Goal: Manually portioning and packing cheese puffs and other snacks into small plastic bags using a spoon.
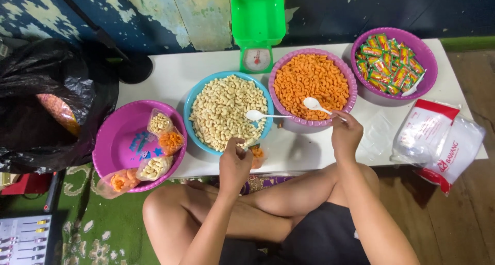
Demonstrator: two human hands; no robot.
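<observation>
My left hand (pixel 234 164) pinches a small clear plastic bag (pixel 256 154) with orange snack in it, at the near edge of the white table (pixel 170 74). My right hand (pixel 345 133) holds a white plastic spoon (pixel 314 104) over the purple bowl (pixel 348 78) of orange snack. A second white spoon (pixel 256 115) rests in the blue bowl (pixel 192 100) of pale snack pieces, between my hands.
A purple basin (pixel 114 143) at left holds several filled small bags. A green kitchen scale (pixel 257 30) stands at the back. Another purple bowl (pixel 425 51) holds sachets. White packets (pixel 438 141) lie at right; a black bag (pixel 31 115) sits far left.
</observation>
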